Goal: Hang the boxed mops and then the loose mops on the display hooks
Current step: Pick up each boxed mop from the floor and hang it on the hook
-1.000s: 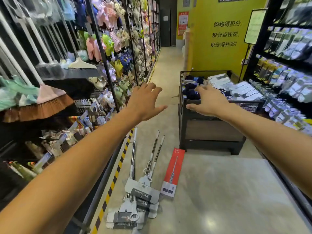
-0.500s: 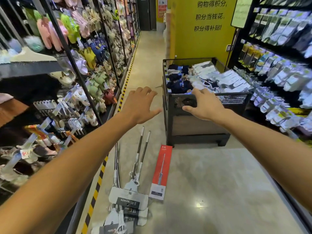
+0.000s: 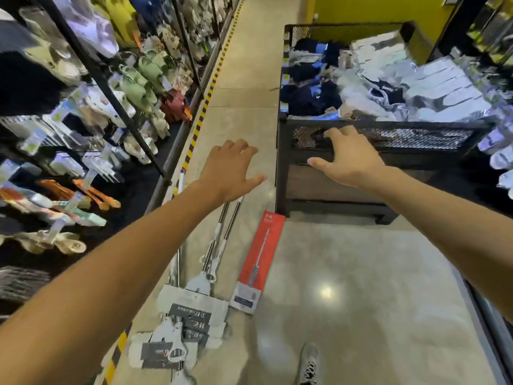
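A long red mop box (image 3: 257,261) lies flat on the concrete floor. To its left lie several loose mops (image 3: 194,298) with metal handles and white flat heads, stacked beside the striped floor tape. My left hand (image 3: 231,169) hovers above the mop handles, fingers spread, holding nothing. My right hand (image 3: 348,159) reaches forward in front of the black bin, fingers relaxed and empty. Neither hand touches a mop.
A black mesh bin (image 3: 305,173) full of folded socks stands ahead on the right. Shelves of slippers and hanging goods (image 3: 111,107) line the left. More racks run along the right edge. My shoe (image 3: 309,362) shows at the bottom.
The view has tilted downward and moved closer to the floor. Both hands have stayed outstretched and empty, now lower over the mops and the bin front.
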